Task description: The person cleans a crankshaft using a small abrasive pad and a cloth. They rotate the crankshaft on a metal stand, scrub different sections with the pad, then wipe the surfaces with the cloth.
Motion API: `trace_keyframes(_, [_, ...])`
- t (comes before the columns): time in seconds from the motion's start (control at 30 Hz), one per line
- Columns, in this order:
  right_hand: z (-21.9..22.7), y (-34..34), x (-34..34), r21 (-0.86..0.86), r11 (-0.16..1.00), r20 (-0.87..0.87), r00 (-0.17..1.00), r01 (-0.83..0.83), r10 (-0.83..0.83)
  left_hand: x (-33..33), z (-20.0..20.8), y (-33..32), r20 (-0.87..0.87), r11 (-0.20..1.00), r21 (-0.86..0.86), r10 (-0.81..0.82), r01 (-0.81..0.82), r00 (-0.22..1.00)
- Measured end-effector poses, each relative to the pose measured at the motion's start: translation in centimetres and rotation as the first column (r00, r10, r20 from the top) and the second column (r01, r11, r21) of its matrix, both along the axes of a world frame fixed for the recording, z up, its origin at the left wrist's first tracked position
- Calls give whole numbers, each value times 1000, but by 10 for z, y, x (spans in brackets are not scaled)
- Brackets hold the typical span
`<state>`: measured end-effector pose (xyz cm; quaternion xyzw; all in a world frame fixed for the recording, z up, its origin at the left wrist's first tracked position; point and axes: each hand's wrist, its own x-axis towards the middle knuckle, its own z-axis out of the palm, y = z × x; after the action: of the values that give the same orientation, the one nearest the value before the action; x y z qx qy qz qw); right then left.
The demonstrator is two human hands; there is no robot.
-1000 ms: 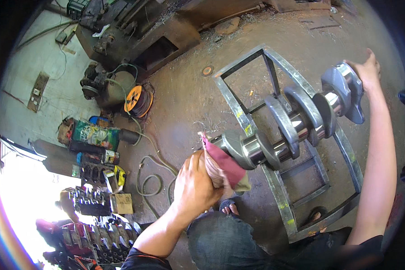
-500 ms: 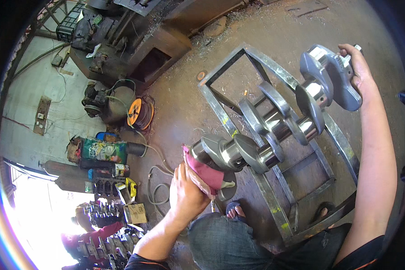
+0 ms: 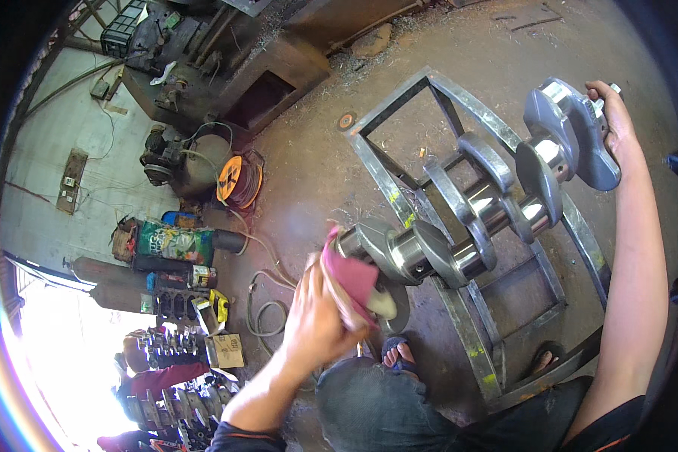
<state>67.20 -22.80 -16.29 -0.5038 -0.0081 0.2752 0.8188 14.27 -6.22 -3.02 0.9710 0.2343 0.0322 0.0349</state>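
Note:
A long grey crankshaft (image 3: 433, 258) with shiny journals lies slantwise over an angle-iron stand (image 3: 377, 169). At its near-left end, my left hand (image 3: 316, 320) is closed on a pink cloth (image 3: 352, 277) with a pale underside. The cloth sits against the shaft's end and partly covers the round flange there. Motion blurs that hand and the cloth a little. At the far-right end, my right hand (image 3: 615, 120) is wrapped round the narrow snout of the crankshaft, beside the last counterweight; part of its grip is hidden.
Several other crankshafts (image 3: 177, 407) lie at the lower left, near a cardboard box (image 3: 226, 351). A hose (image 3: 267, 313) loops on the floor below an orange reel (image 3: 237, 181). Heavy machinery (image 3: 275, 83) stands at the upper left. My foot (image 3: 399, 352) is beside the stand.
The crankshaft, stand and surroundings appear slightly farther right and higher as the view shifts. My left hand stays at the near end with the cloth; my right hand keeps its grip.

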Motion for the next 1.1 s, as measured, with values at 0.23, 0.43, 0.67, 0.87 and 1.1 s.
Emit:
trace_keyframes(0.23, [-13,0,25,-2,997,63,995,-72,72,-57,-24,-4,293,990,-138,54,-14,954])
trace_keyframes(0.43, [-17,-3,29,29,998,-15,999,-47,47,-101,3,32,603,634,-632,763,-445,232])
trace_keyframes(0.67, [-14,-1,25,15,998,-13,998,-67,67,-64,19,-26,326,979,-172,160,-108,932])
trace_keyframes(0.87, [-12,-5,17,76,994,28,997,-74,72,-25,7,-28,-47,997,17,70,-70,996])
trace_keyframes(1.1, [-15,-5,12,41,998,67,997,-52,50,-13,-2,37,159,915,-392,165,-91,973])
